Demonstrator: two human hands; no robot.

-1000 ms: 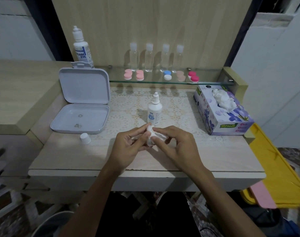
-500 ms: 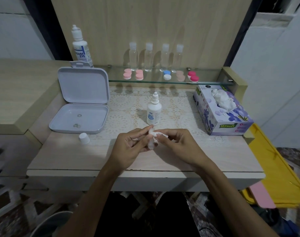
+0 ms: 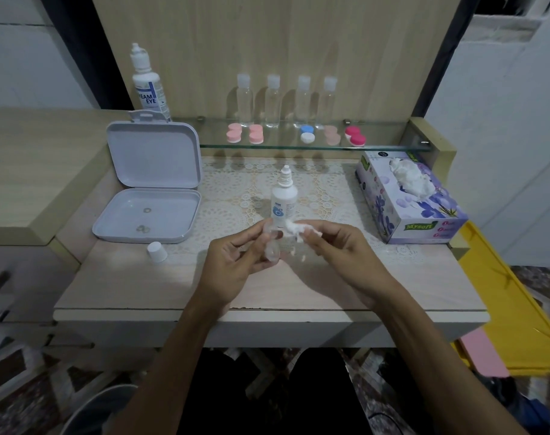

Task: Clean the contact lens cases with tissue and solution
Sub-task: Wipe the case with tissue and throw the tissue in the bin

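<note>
Both hands are hovering over the middle of the tabletop (image 3: 110,284), near its front edge. The left hand (image 3: 232,271) is pinching a clear plastic contact lens case (image 3: 272,251); the right hand (image 3: 339,251) is gripping a crumpled white tissue (image 3: 295,229) just beside it. Bare tabletop is lying open between the hands and the front edge. Half a second ago the tissue was touching the case; now they are sitting apart.

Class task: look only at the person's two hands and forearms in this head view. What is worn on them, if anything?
Nothing is worn: the left hand and right hand are bare, with no gloves, rings or watch visible, and both forearms show no sleeves.
</note>
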